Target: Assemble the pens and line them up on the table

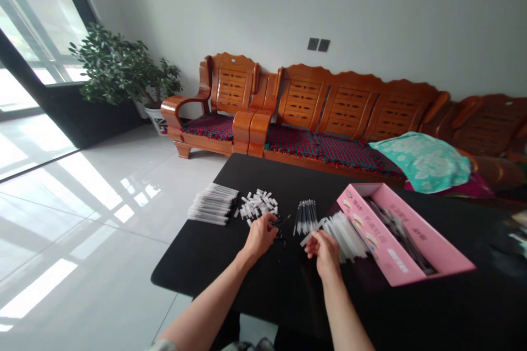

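My right hand (325, 252) is closed around a whitish, translucent pen barrel (306, 240), which points out to the left. Beside that hand lies a row of loose pen barrels (343, 235). My left hand (261, 234) pinches its fingertips together over a scatter of small black pen parts (281, 237); what sits between them is too small to make out. White pen caps (257, 204) are heaped just beyond the left hand. Ink refills with dark ends (306, 216) lie side by side between and beyond the two hands. Capped pens (214, 204) are lined up at the left.
A pink box (436, 238) with dark slim items inside stands on the black table (230, 274) at the right. Behind the table runs a wooden sofa (308, 98) with a turquoise cloth (428, 161). A potted plant (123, 68) stands by the glass door.
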Demonstrator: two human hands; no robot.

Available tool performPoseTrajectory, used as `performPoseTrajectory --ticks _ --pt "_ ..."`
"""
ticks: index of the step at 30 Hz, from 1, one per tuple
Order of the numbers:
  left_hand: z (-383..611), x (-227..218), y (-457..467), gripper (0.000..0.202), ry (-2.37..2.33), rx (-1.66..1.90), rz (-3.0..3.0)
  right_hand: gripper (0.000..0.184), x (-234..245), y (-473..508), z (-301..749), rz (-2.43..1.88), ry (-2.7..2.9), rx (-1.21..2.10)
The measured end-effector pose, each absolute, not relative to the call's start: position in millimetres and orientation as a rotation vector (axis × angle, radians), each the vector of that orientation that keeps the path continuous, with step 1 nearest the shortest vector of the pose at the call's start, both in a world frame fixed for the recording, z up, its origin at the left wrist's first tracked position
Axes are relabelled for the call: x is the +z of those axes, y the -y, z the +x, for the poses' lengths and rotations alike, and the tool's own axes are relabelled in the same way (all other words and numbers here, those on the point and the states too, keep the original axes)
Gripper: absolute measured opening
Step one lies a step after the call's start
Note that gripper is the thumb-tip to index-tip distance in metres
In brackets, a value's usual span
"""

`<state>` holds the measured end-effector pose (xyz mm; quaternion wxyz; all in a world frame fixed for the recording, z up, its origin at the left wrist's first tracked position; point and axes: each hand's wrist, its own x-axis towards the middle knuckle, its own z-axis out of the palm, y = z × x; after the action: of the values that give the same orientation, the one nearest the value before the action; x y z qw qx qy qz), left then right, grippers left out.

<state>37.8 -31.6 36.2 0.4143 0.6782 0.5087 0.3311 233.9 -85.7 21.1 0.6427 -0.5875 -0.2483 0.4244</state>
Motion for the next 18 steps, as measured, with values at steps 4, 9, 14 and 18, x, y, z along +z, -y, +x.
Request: performPoseTrajectory --ticks 4,9,14,18 --pt "19.0 30.0 46.1 0.029 -1.054 0.901 1.388 0.024 40.4 74.8 224.2 -1.235 0.542 0.939" --pt "10.9 41.7 55.0 0.038 -0.944 0.908 1.229 0.028 60.4 63.2 219.5 -1.157 0.505 0.828" --pt "9.8 48.1 60.9 0.037 -0.907 0.879 1.251 0.027 67.7 61.7 216.8 -1.125 0.511 0.823" --pt "11.2 46.2 61.8 0.036 -0.887 0.877 1.262 0.026 66.4 63.5 214.9 -1.131 0.541 0.833"
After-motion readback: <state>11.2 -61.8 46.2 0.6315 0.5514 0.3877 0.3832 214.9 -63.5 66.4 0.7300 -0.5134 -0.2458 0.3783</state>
